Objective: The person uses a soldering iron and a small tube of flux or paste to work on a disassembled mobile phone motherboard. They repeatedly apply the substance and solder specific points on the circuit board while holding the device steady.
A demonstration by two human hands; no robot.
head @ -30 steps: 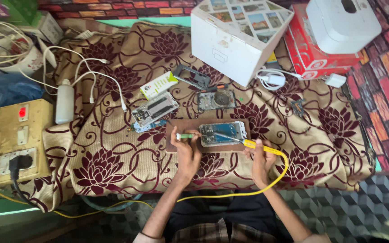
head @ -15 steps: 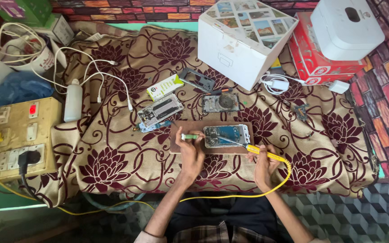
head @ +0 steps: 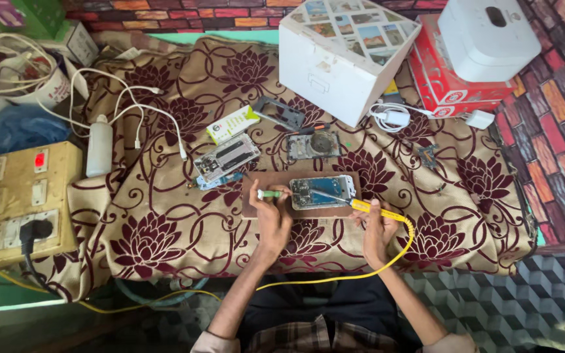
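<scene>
An opened phone (head: 322, 191) with its board exposed lies on a brown wooden board (head: 256, 206) on the flowered cloth. My left hand (head: 271, 216) grips a small green-handled tool (head: 269, 193) whose tip meets the phone's left edge. My right hand (head: 376, 229) holds a yellow soldering iron (head: 373, 210) by its handle, its metal tip resting on the phone's board. A yellow cord (head: 335, 278) trails from the iron down over the table edge.
Other phone parts lie behind: an opened phone body (head: 227, 159), a frame (head: 280, 112), a round-holed part (head: 313, 145). A white box (head: 342, 52) and red box (head: 449, 78) stand at the back right. A yellow switchboard (head: 14, 196) and white bottle (head: 99, 145) sit left.
Both hands keep their grips at the phone. The view has shifted slightly, so everything sits a little further right and lower in the picture.
</scene>
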